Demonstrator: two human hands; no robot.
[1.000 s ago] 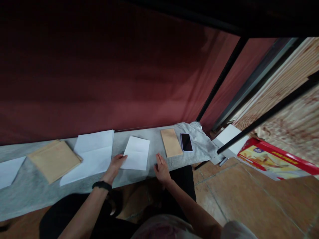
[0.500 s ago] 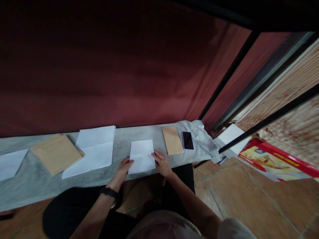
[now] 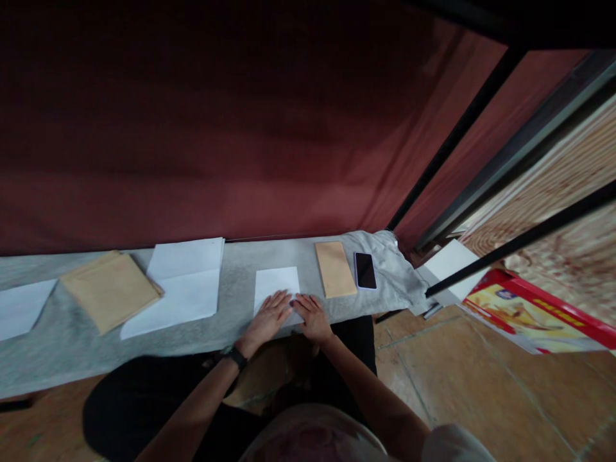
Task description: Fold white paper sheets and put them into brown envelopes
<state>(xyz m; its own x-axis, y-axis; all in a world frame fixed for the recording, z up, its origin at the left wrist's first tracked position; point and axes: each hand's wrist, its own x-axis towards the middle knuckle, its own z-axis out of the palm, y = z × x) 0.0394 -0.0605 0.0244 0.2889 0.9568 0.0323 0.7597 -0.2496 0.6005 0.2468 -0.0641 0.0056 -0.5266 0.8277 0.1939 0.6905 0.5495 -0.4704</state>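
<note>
Grey-covered worktop [image 3: 240,273] carried the white paper [image 3: 276,277], with two hands lying over it.
Half a second before, the left hand [image 3: 266,319] and right hand [image 3: 314,319] had held its sides; now they rested on its near part, so probably it was being flattened. Their fingers were stretched out, clamped on nothing. Farther right, a red-and-yellow box [image 3: 534,314] bore printing too blurred to read.

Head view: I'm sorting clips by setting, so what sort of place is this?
Probably a makeshift indoor workspace, though home or workshop I can't tell: a narrow cloth-covered surface, white sheets and brown paper laid along it, and a tiled floor.
</note>
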